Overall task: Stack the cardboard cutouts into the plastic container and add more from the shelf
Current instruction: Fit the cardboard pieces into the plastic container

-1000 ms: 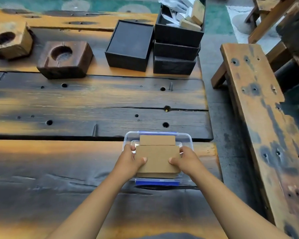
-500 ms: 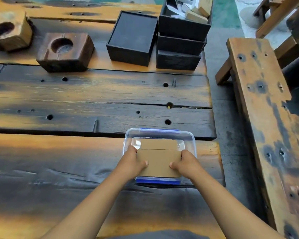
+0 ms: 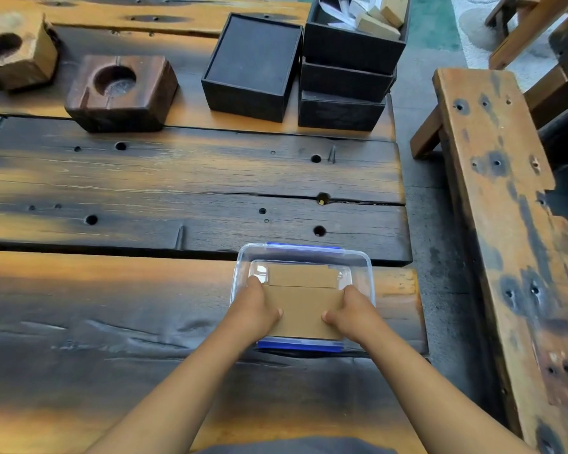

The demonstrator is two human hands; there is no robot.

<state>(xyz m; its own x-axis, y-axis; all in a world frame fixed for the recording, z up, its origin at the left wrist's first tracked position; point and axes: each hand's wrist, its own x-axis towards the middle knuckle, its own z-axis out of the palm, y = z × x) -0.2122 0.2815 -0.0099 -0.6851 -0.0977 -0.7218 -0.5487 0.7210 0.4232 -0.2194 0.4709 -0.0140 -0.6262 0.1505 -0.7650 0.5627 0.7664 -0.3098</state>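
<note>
Cardboard cutouts (image 3: 304, 306) now sit down inside the clear plastic container (image 3: 368, 276), lower than a second ago, when the stack rode above the rim with its narrow tab standing proud. The left hand (image 3: 254, 311) and right hand (image 3: 351, 314) each have a grip clenched on a side edge of the stack, thumbs on top and pointing inward, pressing it flat; the far tab lies against the container's floor beyond the fingertips. That drop suggests this batch is nearly seated, so the stacking step looks close to done and fetching more comes next. No shelf shows in this view. The container stands near the right end of the counter (image 3: 145, 290), its blue clips at the near and far rims. The counter is heavy, scorched planks with knots and bolt holes. Farther back stand two wooden blocks (image 3: 122, 93) with round hollows, a black box (image 3: 253, 67) and a stack of black trays (image 3: 345, 80), the top one holding paper and small cardboard pieces. A worn bench (image 3: 505, 224) runs along the right, over a grey floor.
</note>
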